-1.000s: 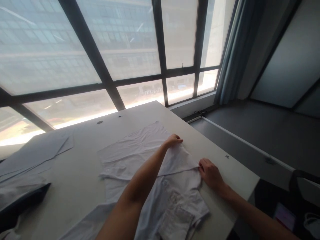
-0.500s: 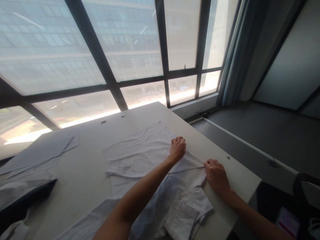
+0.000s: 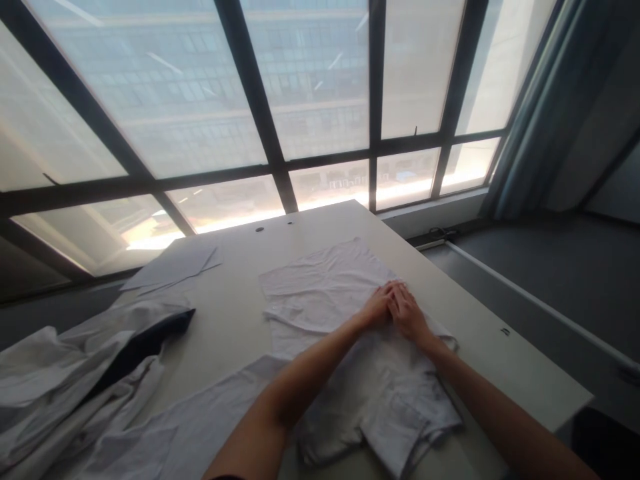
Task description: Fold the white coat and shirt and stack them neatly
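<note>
A white shirt (image 3: 310, 283) is spread, lightly creased, over the white table (image 3: 235, 267). My left hand (image 3: 379, 305) lies on the shirt near its right edge, fingers stretched forward. Close against it, my right hand (image 3: 409, 317) rests on the same spot with its fingers extended over the cloth. The fingertips of both hands meet and partly overlap, so some of the left fingers are hidden. Nearer to me, a sleeve-like part (image 3: 400, 420) of the shirt lies folded and bunched. My left forearm crosses over the cloth.
At left lies a heap of white cloth (image 3: 115, 353) with a dark piece (image 3: 150, 340) in it. Behind it are flat white sheets (image 3: 175, 267). Large windows (image 3: 305, 80) border the far table edge; a curtain (image 3: 530, 133) hangs at right.
My right hand has left the shirt's right corner and moved over beside my left hand. The lifted cloth there now lies lower. The view has turned left, showing more of the cloth heap.
</note>
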### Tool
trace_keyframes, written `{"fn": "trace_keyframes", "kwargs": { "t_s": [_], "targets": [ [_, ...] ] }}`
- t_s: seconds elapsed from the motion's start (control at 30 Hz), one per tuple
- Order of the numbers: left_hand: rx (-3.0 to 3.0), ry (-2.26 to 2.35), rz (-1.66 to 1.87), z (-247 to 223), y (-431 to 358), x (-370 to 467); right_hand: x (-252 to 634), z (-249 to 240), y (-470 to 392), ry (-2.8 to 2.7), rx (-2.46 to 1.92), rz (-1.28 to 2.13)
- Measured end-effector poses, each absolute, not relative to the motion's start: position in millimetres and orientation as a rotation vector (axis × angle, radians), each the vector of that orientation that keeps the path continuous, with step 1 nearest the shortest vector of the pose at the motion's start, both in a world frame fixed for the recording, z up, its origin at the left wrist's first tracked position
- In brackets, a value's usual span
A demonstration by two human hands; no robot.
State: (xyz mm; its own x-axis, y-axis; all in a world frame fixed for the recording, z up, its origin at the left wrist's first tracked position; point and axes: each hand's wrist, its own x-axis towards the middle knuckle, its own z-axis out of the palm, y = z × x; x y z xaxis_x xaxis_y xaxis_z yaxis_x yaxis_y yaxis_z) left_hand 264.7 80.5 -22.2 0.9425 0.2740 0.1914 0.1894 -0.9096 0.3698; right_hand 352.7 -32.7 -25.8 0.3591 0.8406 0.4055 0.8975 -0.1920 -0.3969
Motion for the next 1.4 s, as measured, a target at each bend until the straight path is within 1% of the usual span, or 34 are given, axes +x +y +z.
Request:
{"fn": "trace_keyframes", "kwargs": {
  "t_s": [0.1, 0.2, 0.33, 0.47, 0.7, 0.9, 1.17, 1.3, 1.4],
  "targets": [
    [2.771, 0.543, 0.328, -12.6, 129.0, 210.4, 358.3, -34.6, -40.0, -1.603, -2.253, -0.099],
    [2.758, 0.960, 0.337, 1.1, 182.9, 133.9, 357.9, -35.5, -45.8, -1.620, -2.401, -0.103],
    [2.556, 1.437, 0.392, 19.4, 239.7, 38.9, 352.3, -33.9, -42.1, -1.542, -2.472, -0.113],
    [2.446, 1.474, 0.270, 26.5, 264.5, -13.2, 351.5, -36.3, -38.4, -1.475, -2.507, -0.111],
    [2.335, 1.333, 0.207, 35.2, 273.6, -19.8, 354.7, -38.0, -40.6, -1.495, -2.510, -0.173],
    [2.247, 1.270, 0.422, 51.1, 275.5, -10.0, 352.2, -32.2, -42.9, -1.472, -2.505, -0.176],
    [2.301, 1.462, 0.461, 19.5, 265.2, -6.0, 355.9, -32.5, -39.7, -1.432, -2.487, -0.188],
    [2.339, 1.497, 0.498, 7.0, 259.6, -8.8, 377.6, -13.3, -21.7, -1.383, -2.405, -0.289],
    [2.358, 1.540, 0.537, 0.3, 251.8, -8.7, 401.9, 1.3, -2.5, -1.453, -2.382, -0.208]
  ]
}}
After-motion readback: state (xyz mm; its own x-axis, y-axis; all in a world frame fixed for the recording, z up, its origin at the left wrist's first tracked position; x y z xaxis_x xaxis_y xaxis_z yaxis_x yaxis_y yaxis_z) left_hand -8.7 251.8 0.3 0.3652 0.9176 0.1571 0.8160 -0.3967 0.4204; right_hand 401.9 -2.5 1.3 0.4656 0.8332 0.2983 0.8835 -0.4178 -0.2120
